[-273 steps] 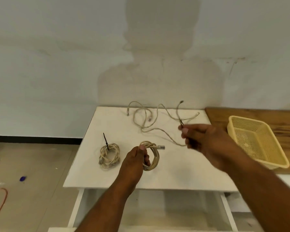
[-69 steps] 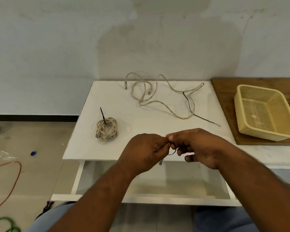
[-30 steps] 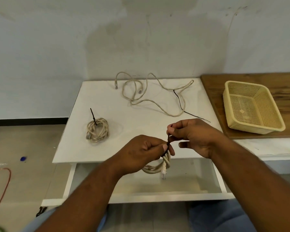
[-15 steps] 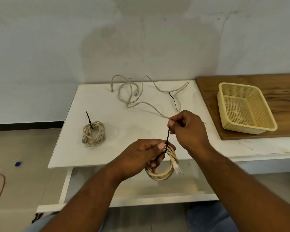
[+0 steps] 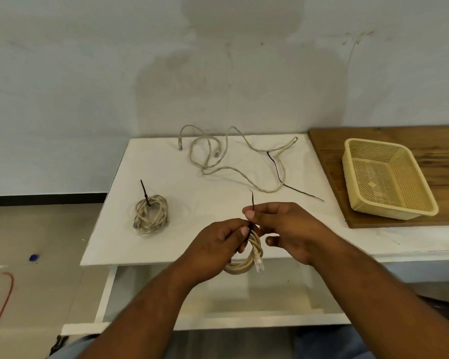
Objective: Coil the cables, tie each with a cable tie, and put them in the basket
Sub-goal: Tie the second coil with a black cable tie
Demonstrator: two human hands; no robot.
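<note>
White desk [image 5: 205,198]: left hand [image 5: 215,242] fingers curl round coiled beige cable [image 5: 246,264]; right hand [image 5: 288,226] fingers pinch thin black cable tie [image 5: 252,200].

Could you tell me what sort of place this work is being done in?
Probably a plain workroom or makeshift workshop: a bare, stained wall, a white table beside a wooden bench top, and an orange cable lying loose on the floor.

**Hidden in the grip**

The left hand [image 5: 218,244] covers most of the coil [image 5: 246,265] — where the cable tie [image 5: 252,200] wraps it cannot be seen. The wooden board [image 5: 446,141] and orange cord [image 5: 3,294] run off the view's edges.
</note>
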